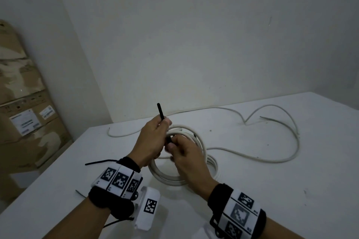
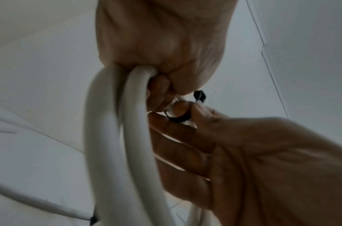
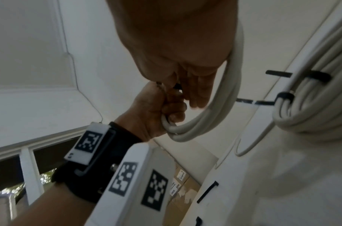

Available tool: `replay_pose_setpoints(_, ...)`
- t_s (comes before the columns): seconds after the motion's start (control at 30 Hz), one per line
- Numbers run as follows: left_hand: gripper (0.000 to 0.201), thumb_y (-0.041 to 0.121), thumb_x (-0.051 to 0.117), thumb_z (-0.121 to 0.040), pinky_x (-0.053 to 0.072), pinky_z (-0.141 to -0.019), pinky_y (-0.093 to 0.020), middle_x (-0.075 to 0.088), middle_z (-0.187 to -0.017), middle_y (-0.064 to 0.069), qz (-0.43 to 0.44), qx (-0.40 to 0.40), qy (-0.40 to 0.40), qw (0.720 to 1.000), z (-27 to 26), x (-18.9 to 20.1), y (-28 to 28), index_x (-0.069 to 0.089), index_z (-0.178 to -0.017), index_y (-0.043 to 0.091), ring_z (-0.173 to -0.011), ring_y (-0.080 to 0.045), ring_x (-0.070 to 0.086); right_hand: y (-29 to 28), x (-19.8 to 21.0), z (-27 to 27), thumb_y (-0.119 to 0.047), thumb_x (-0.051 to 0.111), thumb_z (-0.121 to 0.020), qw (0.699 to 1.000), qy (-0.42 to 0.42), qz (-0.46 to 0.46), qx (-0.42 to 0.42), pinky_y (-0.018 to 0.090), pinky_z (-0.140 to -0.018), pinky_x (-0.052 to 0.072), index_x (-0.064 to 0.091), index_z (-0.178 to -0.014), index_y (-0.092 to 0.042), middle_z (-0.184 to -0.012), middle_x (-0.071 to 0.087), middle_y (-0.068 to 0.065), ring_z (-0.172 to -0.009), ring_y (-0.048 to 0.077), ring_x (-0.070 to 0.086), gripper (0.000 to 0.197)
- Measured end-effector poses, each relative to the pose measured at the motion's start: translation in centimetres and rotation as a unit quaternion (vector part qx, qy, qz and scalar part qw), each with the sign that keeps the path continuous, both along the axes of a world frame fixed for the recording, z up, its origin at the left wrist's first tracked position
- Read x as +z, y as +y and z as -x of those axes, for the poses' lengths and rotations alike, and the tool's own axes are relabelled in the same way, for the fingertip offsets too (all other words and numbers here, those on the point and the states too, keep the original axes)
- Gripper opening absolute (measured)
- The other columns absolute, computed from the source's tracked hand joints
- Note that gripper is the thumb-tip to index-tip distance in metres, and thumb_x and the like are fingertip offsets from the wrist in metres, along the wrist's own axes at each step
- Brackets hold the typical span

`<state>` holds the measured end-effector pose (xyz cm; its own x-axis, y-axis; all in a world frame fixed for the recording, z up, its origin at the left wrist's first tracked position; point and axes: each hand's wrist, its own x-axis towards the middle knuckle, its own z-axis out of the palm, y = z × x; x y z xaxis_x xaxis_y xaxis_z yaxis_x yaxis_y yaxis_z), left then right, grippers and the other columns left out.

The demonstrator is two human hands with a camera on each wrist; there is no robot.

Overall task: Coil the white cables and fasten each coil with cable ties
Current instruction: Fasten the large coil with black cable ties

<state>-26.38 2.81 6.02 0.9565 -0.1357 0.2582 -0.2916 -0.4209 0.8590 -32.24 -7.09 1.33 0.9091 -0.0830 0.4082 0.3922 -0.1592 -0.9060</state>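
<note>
My left hand [image 1: 162,129] grips a white cable coil [image 1: 196,138] held just above the white table [image 1: 272,200]. A black cable tie [image 1: 160,111] wraps the coil by that grip, its tail sticking up past my left fingers. My right hand [image 1: 172,144] pinches the tie's lower end against the coil. The left wrist view shows the coil strands [image 2: 135,130] running out of my left fist [image 2: 162,45], with right fingers [image 2: 178,107] on the tie loop [image 2: 181,119]. From the right wrist, my right hand [image 3: 185,94] meets the left hand [image 3: 152,110] at the coil [image 3: 220,107].
A second coil [image 3: 311,107] bound by black ties [image 3: 319,77] lies on the table under the held one. A loose white cable [image 1: 272,160] snakes across the table's far side. Spare black ties [image 1: 101,161] lie near my left wrist. Cardboard boxes [image 1: 23,103] stand to the left.
</note>
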Motion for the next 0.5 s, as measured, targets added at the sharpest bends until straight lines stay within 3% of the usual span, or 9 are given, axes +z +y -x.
replay_pose_setpoints(0.07,0.027,0.032,0.041,-0.099,0.032,-0.041,-0.024,0.051,-0.064,-0.001,-0.017,0.007,-0.046,0.999,-0.1,-0.4,0.2,0.059,-0.09,0.013,-0.05,-0.014,0.042,-0.6,0.4,0.3,-0.016,0.049,-0.097,0.999,-0.009,0.034,-0.004,0.011,-0.056,0.042,0.063,-0.087,-0.025,-0.075,0.06,-0.013,-0.067,0.006,0.057,0.02)
replay_pose_setpoints(0.1,0.027,0.031,0.041,-0.1,0.033,-0.043,-0.021,0.052,-0.065,0.001,-0.021,0.005,-0.058,0.998,-0.1,-0.6,0.2,0.059,-0.091,0.014,-0.052,-0.013,0.044,-1.0,0.5,0.1,-0.02,0.051,-0.096,0.993,-0.038,0.1,-0.051,0.009,-0.055,0.037,0.065,-0.088,-0.023,-0.072,0.057,-0.014,-0.064,0.005,0.053,0.018)
replay_pose_setpoints(0.17,0.024,0.03,0.039,-0.101,0.033,-0.042,-0.018,0.053,-0.065,0.005,-0.005,-0.011,-0.053,0.999,0.2,-1.1,-0.1,0.06,-0.097,0.017,-0.051,-0.009,0.045,-1.7,1.0,-0.2,-0.027,0.051,-0.095,0.959,-0.089,0.221,-0.152,0.012,-0.055,0.031,0.065,-0.087,-0.021,-0.073,0.052,-0.013,-0.064,0.007,0.046,0.017)
replay_pose_setpoints(0.23,0.023,0.03,0.038,-0.102,0.033,-0.039,-0.016,0.051,-0.062,0.007,0.02,-0.025,-0.035,0.999,0.5,-1.3,-0.5,0.058,-0.102,0.019,-0.045,-0.006,0.044,-1.9,1.7,-0.5,-0.029,0.048,-0.095,0.94,-0.117,0.259,-0.191,0.013,-0.053,0.026,0.062,-0.085,-0.019,-0.073,0.049,-0.01,-0.063,0.011,0.045,0.02)
replay_pose_setpoints(0.3,0.024,0.031,0.037,-0.102,0.032,-0.037,-0.019,0.05,-0.06,0.007,0.039,-0.036,-0.025,0.998,0.7,-1.2,-0.8,0.057,-0.102,0.017,-0.042,-0.005,0.042,-2.0,2.1,-0.7,-0.026,0.046,-0.094,0.941,-0.125,0.255,-0.183,0.013,-0.053,0.025,0.06,-0.087,-0.018,-0.075,0.049,-0.01,-0.066,0.012,0.044,0.018)
replay_pose_setpoints(0.4,0.028,0.032,0.036,-0.102,0.03,-0.036,-0.022,0.047,-0.06,0.002,0.048,-0.046,-0.02,0.998,0.9,-0.9,-1.0,0.054,-0.098,0.011,-0.04,-0.005,0.04,-2.9,3.0,-0.6,-0.022,0.047,-0.096,0.966,-0.093,0.202,-0.132,0.015,-0.057,0.031,0.054,-0.083,-0.021,-0.078,0.056,-0.006,-0.068,0.012,0.045,0.015)
replay_pose_setpoints(0.5,0.03,0.032,0.036,-0.102,0.028,-0.037,-0.021,0.044,-0.06,0.0,0.048,-0.059,-0.017,0.997,1.4,-1.1,-0.9,0.052,-0.097,0.007,-0.04,-0.005,0.037,-3.5,3.7,-0.7,-0.02,0.05,-0.095,0.981,-0.072,0.157,-0.089,0.025,-0.058,0.034,0.055,-0.078,-0.016,-0.065,0.052,-0.006,-0.06,0.009,0.044,0.018)
